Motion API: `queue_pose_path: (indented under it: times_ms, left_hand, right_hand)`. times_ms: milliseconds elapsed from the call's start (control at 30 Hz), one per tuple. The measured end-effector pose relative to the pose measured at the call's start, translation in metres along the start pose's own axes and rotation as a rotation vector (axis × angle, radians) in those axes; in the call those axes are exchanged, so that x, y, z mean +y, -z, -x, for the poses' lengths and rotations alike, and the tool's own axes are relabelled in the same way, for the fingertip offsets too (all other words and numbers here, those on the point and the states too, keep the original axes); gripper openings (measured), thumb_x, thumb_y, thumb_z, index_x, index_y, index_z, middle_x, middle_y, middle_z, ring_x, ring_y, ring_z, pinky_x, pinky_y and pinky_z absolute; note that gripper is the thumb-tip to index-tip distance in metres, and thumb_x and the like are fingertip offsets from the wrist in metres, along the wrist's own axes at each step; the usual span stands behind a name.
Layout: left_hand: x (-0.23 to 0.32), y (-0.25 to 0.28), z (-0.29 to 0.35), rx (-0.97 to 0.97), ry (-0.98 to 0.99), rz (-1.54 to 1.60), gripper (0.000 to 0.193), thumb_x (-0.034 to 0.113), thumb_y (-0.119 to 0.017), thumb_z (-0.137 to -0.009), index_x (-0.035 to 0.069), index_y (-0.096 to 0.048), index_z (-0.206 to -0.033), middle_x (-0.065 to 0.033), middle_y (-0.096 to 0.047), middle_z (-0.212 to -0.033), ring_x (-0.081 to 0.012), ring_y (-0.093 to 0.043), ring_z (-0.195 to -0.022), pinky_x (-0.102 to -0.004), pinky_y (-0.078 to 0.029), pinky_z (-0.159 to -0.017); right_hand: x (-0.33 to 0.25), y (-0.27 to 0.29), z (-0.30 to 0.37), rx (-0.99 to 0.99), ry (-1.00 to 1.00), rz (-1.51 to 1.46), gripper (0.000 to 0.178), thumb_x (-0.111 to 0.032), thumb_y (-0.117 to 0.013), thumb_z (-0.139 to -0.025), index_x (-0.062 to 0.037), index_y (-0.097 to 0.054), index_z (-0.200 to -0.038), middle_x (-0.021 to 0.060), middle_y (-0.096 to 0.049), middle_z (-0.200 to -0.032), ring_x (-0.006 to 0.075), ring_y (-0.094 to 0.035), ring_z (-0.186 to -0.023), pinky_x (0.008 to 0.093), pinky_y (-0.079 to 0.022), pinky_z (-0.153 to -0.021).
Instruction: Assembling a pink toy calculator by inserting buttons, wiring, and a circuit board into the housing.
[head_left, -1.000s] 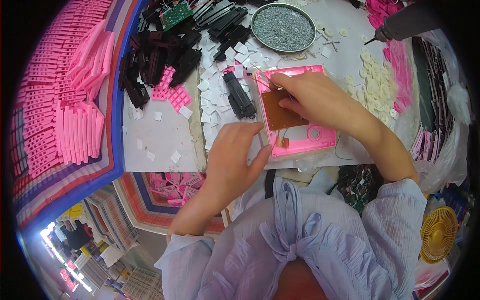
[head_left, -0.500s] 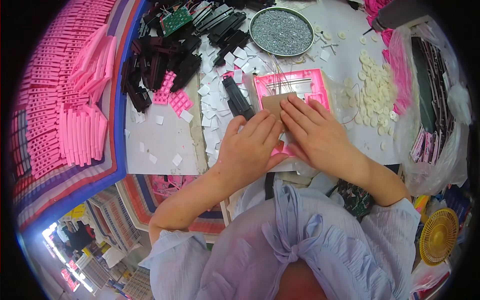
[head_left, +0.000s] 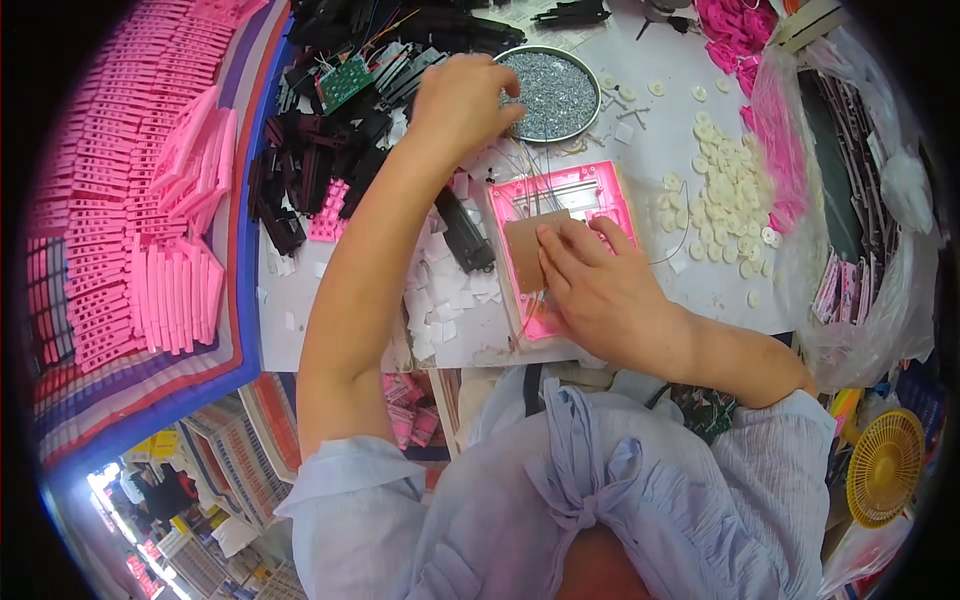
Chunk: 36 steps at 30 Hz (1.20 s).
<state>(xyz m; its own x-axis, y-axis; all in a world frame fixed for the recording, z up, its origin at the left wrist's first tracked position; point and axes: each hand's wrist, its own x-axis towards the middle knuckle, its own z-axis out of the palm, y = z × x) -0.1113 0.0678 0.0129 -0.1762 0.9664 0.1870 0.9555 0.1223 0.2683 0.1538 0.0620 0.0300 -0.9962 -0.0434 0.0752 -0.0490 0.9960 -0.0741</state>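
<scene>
My left hand reaches over the left edge of a round tin of small metal screws. Its thumb and fingers are apart, with nothing visible between them. My right hand rests with fingers spread on a brown rectangular board, pressing it down. Under the board lies a pink plastic casing, its open inside facing up, with thin wires running out past its far edge. The right thumb is partly hidden. Left of the casing is a black plastic part.
White square pieces are scattered left of the casing. Black plastic parts and a green circuit board pile up at the far left. Off-white discs lie to the right. Pink parts fill a striped container at left.
My left hand has left the brown board and moved forward to the screw tin. My right hand stays on the board, which now sits slightly lower and further left in view.
</scene>
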Motion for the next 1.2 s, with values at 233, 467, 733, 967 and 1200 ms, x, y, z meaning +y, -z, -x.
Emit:
queue_pose_path:
  times_ms: [233,467,733,967,1200]
  left_hand:
    - [-0.001,-0.032,-0.032,-0.153,-0.099,-0.173,0.013,0.025,-0.066,-0.087,0.013,-0.072,-0.089,-0.0080,-0.071,-0.090,-0.0280,-0.067,-0.093,-0.0488,-0.042,-0.086]
    - [-0.007,-0.046,-0.034,-0.003,-0.097,-0.343,0.022,0.030,-0.058,-0.094,0.013,-0.071,-0.087,-0.0086,-0.071,-0.083,-0.0300,-0.068,-0.082,-0.0468,-0.044,-0.081]
    - [-0.007,-0.027,-0.047,-0.109,0.016,-0.087,0.025,0.037,-0.069,-0.086,0.012,-0.073,-0.084,-0.0055,-0.072,-0.082,-0.0278,-0.069,-0.082,-0.0462,-0.043,-0.083]
    - [0.011,0.003,0.015,0.165,-0.110,0.105,0.014,0.025,-0.072,-0.086,0.011,-0.074,-0.086,-0.0041,-0.072,-0.081,-0.0249,-0.066,-0.074,-0.0412,-0.043,-0.081]
    - [0.086,-0.003,0.124,0.308,-0.159,0.524,0.010,0.013,-0.075,-0.083,0.011,-0.070,-0.091,-0.0015,-0.071,-0.088,-0.0204,-0.064,-0.079,-0.0389,-0.038,-0.083]
  right_hand:
    - [0.015,0.005,-0.003,-0.001,-0.088,-0.221,0.043,-0.037,-0.071,-0.081,0.0015,-0.073,-0.100,0.0141,-0.064,-0.117,0.0306,-0.049,-0.120,0.0454,-0.040,-0.099]
    - [0.060,0.027,0.002,0.452,-0.036,-0.553,0.032,-0.019,-0.073,-0.084,0.0010,-0.068,-0.109,0.0142,-0.066,-0.117,0.0335,-0.058,-0.112,0.0423,-0.046,-0.096]
    - [0.180,0.088,-0.014,0.774,-0.234,-1.273,0.041,-0.012,-0.054,-0.098,0.0056,-0.048,-0.134,0.0204,-0.068,-0.111,0.0290,-0.068,-0.097,0.0407,-0.054,-0.088]
    - [0.149,0.066,-0.030,0.468,-0.098,-1.429,0.048,-0.028,-0.065,-0.092,-0.0011,-0.052,-0.130,0.0027,-0.054,-0.072,0.0110,-0.049,-0.063,0.0283,-0.040,-0.063]
    - [0.060,0.065,-0.020,0.715,0.188,-1.699,0.030,-0.029,-0.064,-0.095,-0.0109,-0.052,-0.115,-0.0053,-0.046,-0.059,0.0094,-0.044,-0.055,0.0291,-0.044,-0.059]
